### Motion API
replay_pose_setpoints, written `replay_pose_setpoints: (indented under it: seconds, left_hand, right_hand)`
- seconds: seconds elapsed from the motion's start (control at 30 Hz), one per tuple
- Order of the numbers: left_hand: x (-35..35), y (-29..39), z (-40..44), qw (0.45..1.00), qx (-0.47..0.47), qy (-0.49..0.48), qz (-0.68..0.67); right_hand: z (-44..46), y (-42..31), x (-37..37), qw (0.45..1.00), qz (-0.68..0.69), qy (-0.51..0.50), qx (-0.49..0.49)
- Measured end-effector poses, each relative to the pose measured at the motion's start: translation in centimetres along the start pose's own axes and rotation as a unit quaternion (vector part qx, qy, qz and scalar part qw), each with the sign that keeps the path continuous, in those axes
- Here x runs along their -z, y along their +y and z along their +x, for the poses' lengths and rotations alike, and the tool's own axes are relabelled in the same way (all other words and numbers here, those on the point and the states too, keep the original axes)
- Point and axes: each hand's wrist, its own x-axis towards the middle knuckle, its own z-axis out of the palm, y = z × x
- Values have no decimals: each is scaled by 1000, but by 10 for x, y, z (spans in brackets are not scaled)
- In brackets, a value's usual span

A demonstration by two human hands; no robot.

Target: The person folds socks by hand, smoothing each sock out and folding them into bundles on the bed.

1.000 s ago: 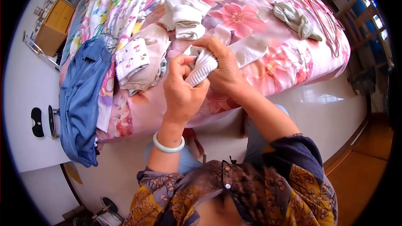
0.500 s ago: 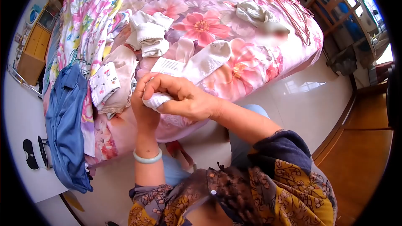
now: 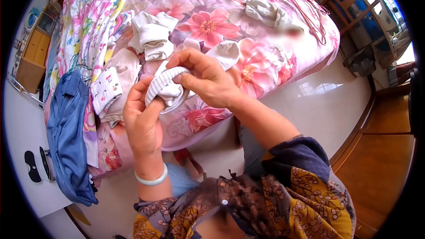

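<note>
Over the near edge of the bed, a white sock [image 3: 166, 89] with a ribbed cuff is bunched between my two hands. My left hand [image 3: 144, 117] grips its lower left side, thumb pressed into the opening. At the upper right, my right hand [image 3: 206, 77] pinches the cuff rim between thumb and fingers. Another white sock [image 3: 226, 54] lies flat on the bed just beyond my right hand, partly hidden by it. Behind my left hand sits a pile of folded white socks [image 3: 152, 35]. Left of it are a beige garment [image 3: 126, 64] and a folded cherry-print cloth [image 3: 106, 89].
The bed's floral sheet [image 3: 208, 26] spreads under everything. A blue garment [image 3: 68, 128] hangs over its left side. Farther right lie a crumpled pale grey cloth [image 3: 265, 13] and a reddish cord [image 3: 305, 6]. A wooden cabinet [image 3: 380, 163] stands at the right.
The sock was mostly enclosed in my hands; now its cuff is spread wide between them. My left hand has turned and moved left, and my right hand has risen slightly.
</note>
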Motion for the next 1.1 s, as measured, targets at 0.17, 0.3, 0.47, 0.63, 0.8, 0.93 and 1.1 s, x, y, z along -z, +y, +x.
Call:
replay_pose_setpoints:
  seconds: [0.17, 0.3, 0.47, 0.63, 0.8, 0.93, 1.1]
  left_hand:
    - [16, -10, 5, 997, 25, -33, -64]
    - [17, -23, 2, 987, 87, -40, -125]
    - [17, -22, 11, 968, 90, -142, -186]
    - [14, -19, 9, 923, 98, -224, -297]
    - [15, -18, 13, 961, 66, -159, -216]
    - [14, -15, 10, 982, 46, -123, -133]
    - [16, -17, 12, 990, 41, -103, -85]
  right_hand:
    - [1, 3, -3, 993, -99, 30, -66]
    - [0, -2, -3, 957, -282, 30, -65]
    - [4, 16, 14, 992, 43, 15, -114]
    - [-7, 19, -18, 960, 180, 32, -211]
    - [-1, 13, -15, 989, 7, 15, -146]
    - [2, 19, 17, 996, 39, 78, 24]
    - [-2, 11, 10, 979, -169, 24, 115]
